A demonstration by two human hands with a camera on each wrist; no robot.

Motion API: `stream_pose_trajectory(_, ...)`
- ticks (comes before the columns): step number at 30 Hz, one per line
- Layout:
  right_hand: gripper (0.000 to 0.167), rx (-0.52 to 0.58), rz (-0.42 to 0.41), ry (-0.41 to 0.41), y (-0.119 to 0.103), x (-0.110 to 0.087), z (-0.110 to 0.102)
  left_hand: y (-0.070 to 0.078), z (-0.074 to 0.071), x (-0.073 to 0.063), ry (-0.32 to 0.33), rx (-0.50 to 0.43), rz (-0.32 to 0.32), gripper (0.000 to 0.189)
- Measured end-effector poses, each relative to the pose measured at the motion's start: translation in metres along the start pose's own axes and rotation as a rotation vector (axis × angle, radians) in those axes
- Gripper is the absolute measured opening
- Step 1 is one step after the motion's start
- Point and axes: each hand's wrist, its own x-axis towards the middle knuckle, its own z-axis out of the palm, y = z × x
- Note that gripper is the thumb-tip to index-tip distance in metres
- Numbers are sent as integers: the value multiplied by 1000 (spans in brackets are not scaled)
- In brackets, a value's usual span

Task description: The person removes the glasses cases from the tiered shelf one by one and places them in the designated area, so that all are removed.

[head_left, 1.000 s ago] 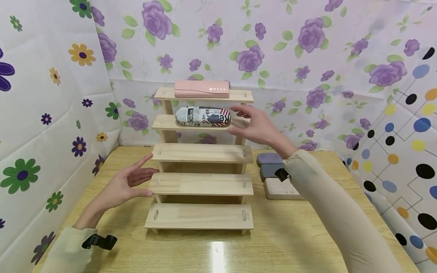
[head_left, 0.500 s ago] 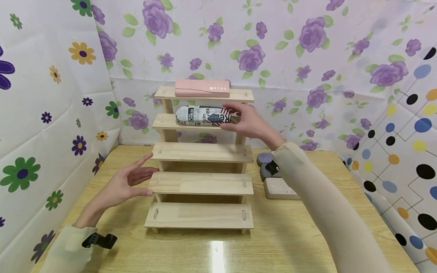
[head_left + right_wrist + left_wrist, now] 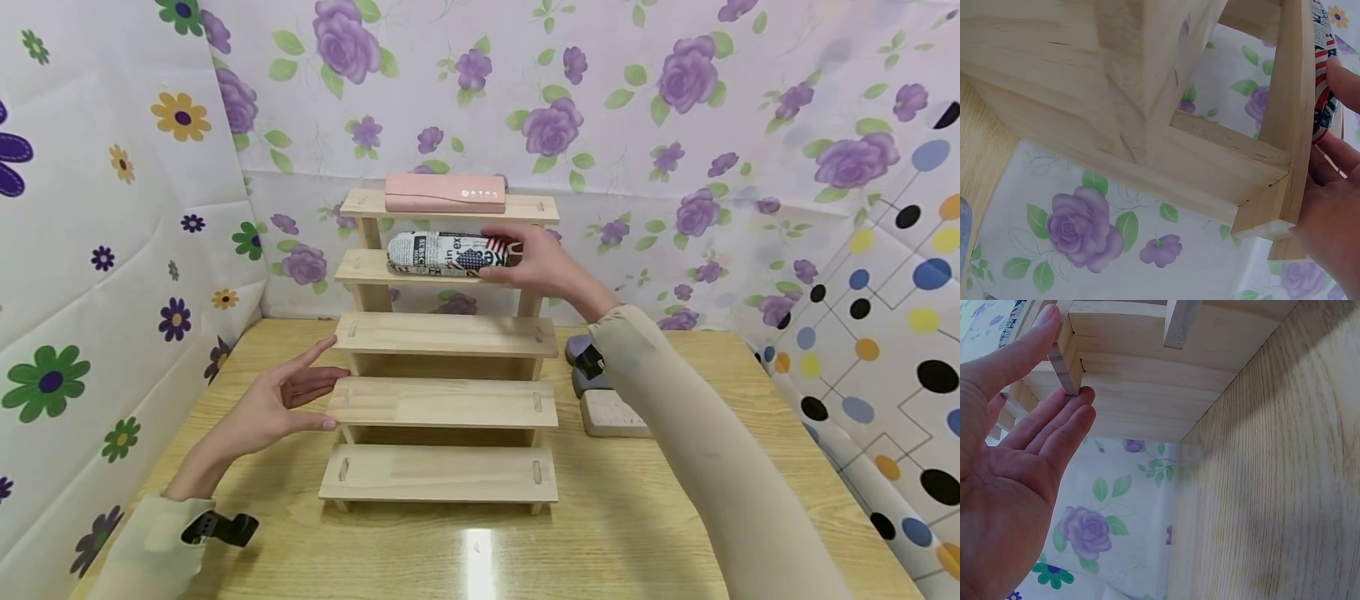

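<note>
A five-step wooden shelf rack (image 3: 442,475) stands on the table. On its second step from the top lies a rounded glasses case (image 3: 431,253) with newspaper print and a stars-and-stripes pattern. My right hand (image 3: 543,262) grips this case at its right end, thumb in front and fingers over the top; in the right wrist view the thumb presses on the striped end of the case. My left hand (image 3: 277,408) rests by the rack's left side, its fingers extended and touching the ends of the middle steps. A pink glasses case (image 3: 445,194) lies on the top step.
Right of the rack, a beige case (image 3: 613,414) lies in front of a blue-grey case (image 3: 588,382) and a purple one (image 3: 576,345), partly hidden by my right sleeve. A floral cloth (image 3: 637,167) hangs behind the wooden table (image 3: 600,533).
My right hand has moved left from beside the printed glasses case and closed its fingers and thumb on the right end. The left hand has stayed at the rack.
</note>
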Motion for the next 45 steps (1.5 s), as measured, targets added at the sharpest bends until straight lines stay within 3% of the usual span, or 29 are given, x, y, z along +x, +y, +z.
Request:
stream_pose_trajectory(16,65,126,-20,-8,0,-13,-7,2,-1,1,0,0,-18,111)
stream_pose_trajectory(32,67,79,41,-40,-3,-9,-9,2,-1,1,0,-5,-27,111)
stream_pose_trajectory(45,65,191,63,18,-4,-13,-2,0,-1,-1,-4,-10,-20,111)
